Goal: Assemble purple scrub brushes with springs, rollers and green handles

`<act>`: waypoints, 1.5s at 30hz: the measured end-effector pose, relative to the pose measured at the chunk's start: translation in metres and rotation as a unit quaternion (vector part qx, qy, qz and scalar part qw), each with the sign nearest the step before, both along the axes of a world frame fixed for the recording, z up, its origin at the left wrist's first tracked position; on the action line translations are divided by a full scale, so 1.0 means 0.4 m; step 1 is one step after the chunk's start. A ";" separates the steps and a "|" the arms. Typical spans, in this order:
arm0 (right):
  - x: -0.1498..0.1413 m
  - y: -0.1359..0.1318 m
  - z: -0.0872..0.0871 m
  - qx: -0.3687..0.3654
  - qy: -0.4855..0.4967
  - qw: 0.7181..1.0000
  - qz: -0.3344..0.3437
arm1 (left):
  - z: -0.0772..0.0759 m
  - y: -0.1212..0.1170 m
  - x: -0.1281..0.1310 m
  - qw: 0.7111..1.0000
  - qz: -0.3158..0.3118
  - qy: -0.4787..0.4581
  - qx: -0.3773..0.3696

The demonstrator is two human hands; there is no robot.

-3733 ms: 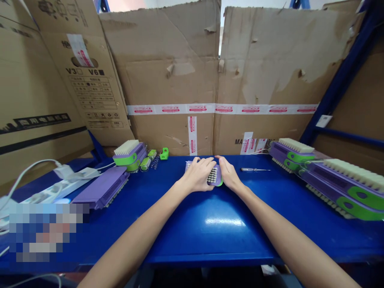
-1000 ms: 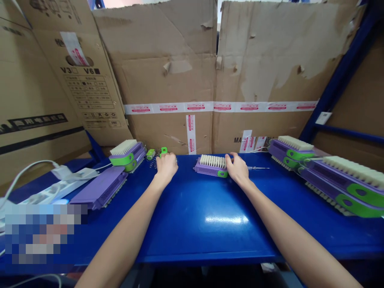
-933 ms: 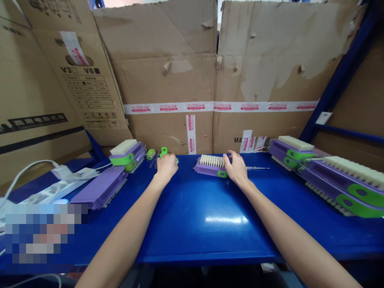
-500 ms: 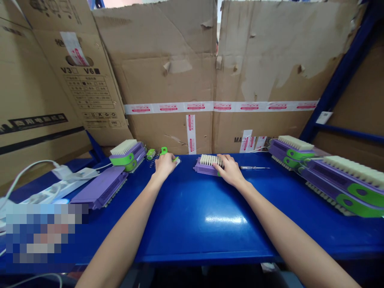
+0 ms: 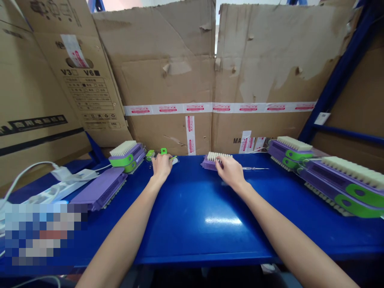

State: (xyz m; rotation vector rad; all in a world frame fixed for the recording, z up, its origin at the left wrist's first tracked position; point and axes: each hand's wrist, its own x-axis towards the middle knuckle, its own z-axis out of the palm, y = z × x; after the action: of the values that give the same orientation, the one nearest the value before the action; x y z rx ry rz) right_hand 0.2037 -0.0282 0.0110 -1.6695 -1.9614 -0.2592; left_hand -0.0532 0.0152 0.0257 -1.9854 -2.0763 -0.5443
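At the back left of the blue table, my left hand is closed among small parts. A thin green-yellow piece shows at its fingertips, but what the fingers grip is hidden. Around it lie a bright green clip, another green piece and a small white part. My right hand curls over the right end of a purple brush block, whose cream bristles point up. Just right of that hand, a thin screwdriver with a clear handle lies flat.
Purple-and-green brush units stand at left and right, with a longer unit nearer me. A purple block lies beside a white power strip with cables. Cardboard walls enclose the table's back.
My right hand and the purple brush block have shifted a little to the right. My left hand has moved slightly left among the small parts.
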 end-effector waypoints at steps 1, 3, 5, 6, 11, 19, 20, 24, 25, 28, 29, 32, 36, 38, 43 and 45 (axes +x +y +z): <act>-0.009 -0.004 -0.001 -0.032 -0.005 0.999 0.010 | 0.003 -0.002 -0.001 1.000 0.004 0.000 0.023; -0.022 -0.009 -0.005 -0.075 -0.020 0.997 0.024 | 0.011 -0.004 -0.001 0.997 0.006 -0.011 0.076; -0.025 -0.009 -0.011 -0.086 -0.032 0.995 0.039 | 0.015 -0.003 0.009 0.993 -0.020 -0.056 0.104; -0.024 -0.008 -0.014 -0.087 -0.030 0.995 0.043 | 0.015 -0.002 0.018 0.990 -0.053 -0.089 0.095; -0.019 -0.007 -0.017 -0.092 0.020 0.990 0.103 | -0.017 -0.027 0.109 0.931 -0.311 -0.173 -0.080; -0.028 -0.006 -0.034 -0.138 -0.028 0.983 0.122 | 0.014 -0.037 0.115 0.971 -0.236 0.025 0.037; -0.027 -0.004 -0.035 -0.140 -0.027 0.983 0.119 | 0.025 -0.026 0.091 0.978 -0.202 0.033 0.039; -0.024 -0.002 -0.033 -0.144 -0.022 0.983 0.112 | 0.049 0.008 -0.014 1.000 -0.020 0.001 0.012; -0.024 -0.003 -0.032 -0.145 -0.023 0.983 0.111 | 0.049 0.011 -0.037 1.000 0.017 -0.010 0.008; -0.025 -0.004 -0.031 -0.148 -0.023 0.983 0.110 | 0.038 0.014 -0.088 0.994 0.098 -0.036 -0.012; -0.025 -0.004 -0.031 -0.148 -0.022 0.983 0.109 | 0.033 0.014 -0.098 0.993 0.112 -0.038 -0.027; -0.026 -0.002 -0.033 -0.148 -0.017 0.983 0.109 | 0.013 0.015 -0.113 0.988 0.130 -0.020 -0.078; -0.025 -0.001 -0.035 -0.151 -0.015 0.982 0.108 | -0.008 0.019 -0.116 0.984 0.137 0.006 -0.113; -0.025 -0.001 -0.035 -0.151 -0.014 0.983 0.108 | -0.011 0.019 -0.116 0.984 0.132 0.011 -0.117; -0.025 -0.002 -0.034 -0.150 -0.008 0.982 0.111 | 0.007 0.013 -0.109 0.988 0.139 -0.001 -0.064; -0.025 -0.002 -0.034 -0.151 -0.006 0.982 0.110 | 0.018 0.009 -0.103 0.988 0.153 -0.018 -0.023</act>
State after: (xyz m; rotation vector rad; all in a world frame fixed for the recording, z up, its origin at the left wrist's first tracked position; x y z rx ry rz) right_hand 0.1939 -0.0291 -0.0026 -1.6112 -2.2610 0.1188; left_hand -0.0945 0.0190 0.0327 -1.6413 -2.3748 -0.4770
